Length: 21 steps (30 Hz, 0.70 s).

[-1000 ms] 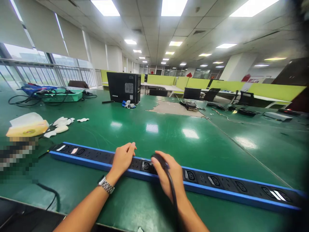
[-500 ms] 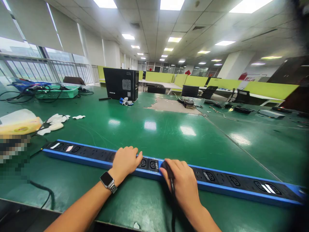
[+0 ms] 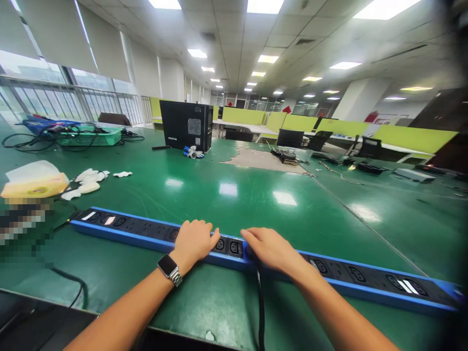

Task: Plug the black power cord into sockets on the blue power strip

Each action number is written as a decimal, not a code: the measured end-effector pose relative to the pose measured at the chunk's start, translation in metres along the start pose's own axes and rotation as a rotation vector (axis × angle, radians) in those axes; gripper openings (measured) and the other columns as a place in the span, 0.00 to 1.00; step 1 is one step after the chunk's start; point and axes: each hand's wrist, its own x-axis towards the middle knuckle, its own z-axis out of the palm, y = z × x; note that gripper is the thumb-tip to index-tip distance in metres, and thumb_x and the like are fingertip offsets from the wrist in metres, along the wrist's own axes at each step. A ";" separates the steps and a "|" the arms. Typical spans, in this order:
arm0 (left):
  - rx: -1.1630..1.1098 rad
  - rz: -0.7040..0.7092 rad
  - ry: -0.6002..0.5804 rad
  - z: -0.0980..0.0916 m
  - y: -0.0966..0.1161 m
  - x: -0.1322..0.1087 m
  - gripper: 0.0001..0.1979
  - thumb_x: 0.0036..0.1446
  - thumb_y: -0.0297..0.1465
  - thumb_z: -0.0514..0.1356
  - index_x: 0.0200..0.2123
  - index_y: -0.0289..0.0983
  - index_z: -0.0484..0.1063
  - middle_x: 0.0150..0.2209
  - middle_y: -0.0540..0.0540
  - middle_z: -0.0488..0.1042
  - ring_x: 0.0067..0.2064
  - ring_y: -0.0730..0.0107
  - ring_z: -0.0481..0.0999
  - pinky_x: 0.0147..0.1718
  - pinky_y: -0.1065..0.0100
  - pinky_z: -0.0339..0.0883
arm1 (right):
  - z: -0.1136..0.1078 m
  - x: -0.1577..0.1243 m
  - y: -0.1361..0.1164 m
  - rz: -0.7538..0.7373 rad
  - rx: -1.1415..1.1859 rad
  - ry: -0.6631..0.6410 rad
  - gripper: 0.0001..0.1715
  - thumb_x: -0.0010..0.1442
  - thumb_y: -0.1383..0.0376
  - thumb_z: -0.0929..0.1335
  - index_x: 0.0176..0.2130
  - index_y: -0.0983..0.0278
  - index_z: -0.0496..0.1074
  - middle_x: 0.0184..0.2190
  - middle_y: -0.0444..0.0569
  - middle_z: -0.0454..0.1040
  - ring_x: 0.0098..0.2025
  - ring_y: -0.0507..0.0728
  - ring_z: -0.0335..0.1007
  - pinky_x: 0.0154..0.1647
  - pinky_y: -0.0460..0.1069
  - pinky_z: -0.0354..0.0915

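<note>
A glossy dark-green worktable (image 3: 226, 195) carries a long power strip (image 3: 139, 229) with a black socket face edged in bright blue and small white labels near both ends; a black cable (image 3: 260, 312) crosses the green below it. A silver-banded, black-faced wristwatch (image 3: 169, 269) marks the left hand (image 3: 193, 240). Farther back sit a black computer tower (image 3: 187, 126), a pale turquoise mesh basket (image 3: 87, 136) tangled with black wires, white gloves (image 3: 87, 178) and a yellow tissue pack (image 3: 34, 183). Lime-green partitions (image 3: 413, 136) line the white-ceilinged office
</note>
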 end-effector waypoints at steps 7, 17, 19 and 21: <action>-0.004 0.019 0.010 0.004 -0.003 0.001 0.25 0.63 0.42 0.44 0.28 0.36 0.75 0.31 0.39 0.77 0.35 0.56 0.76 0.34 0.62 0.61 | 0.023 0.017 -0.021 0.125 -0.101 0.054 0.20 0.59 0.61 0.60 0.29 0.65 0.78 0.34 0.63 0.79 0.37 0.65 0.76 0.33 0.54 0.64; -0.090 0.021 -0.012 -0.001 -0.006 0.000 0.24 0.62 0.43 0.46 0.28 0.36 0.75 0.30 0.38 0.77 0.36 0.56 0.76 0.35 0.61 0.61 | 0.024 0.016 -0.014 0.121 -0.037 0.140 0.20 0.57 0.63 0.60 0.22 0.63 0.76 0.28 0.57 0.79 0.31 0.60 0.75 0.29 0.50 0.60; -0.104 0.016 -0.018 -0.001 -0.007 0.001 0.25 0.62 0.44 0.45 0.27 0.37 0.75 0.30 0.39 0.77 0.36 0.56 0.76 0.35 0.62 0.61 | 0.026 0.011 -0.013 0.114 -0.004 0.181 0.23 0.60 0.61 0.59 0.22 0.61 0.76 0.27 0.55 0.79 0.30 0.60 0.74 0.29 0.49 0.60; -0.104 0.000 -0.011 0.000 -0.007 0.002 0.25 0.62 0.44 0.45 0.27 0.37 0.75 0.30 0.39 0.78 0.35 0.57 0.76 0.35 0.62 0.62 | 0.028 0.006 -0.011 0.097 0.035 0.230 0.26 0.63 0.58 0.57 0.25 0.60 0.76 0.28 0.53 0.79 0.31 0.59 0.74 0.30 0.50 0.61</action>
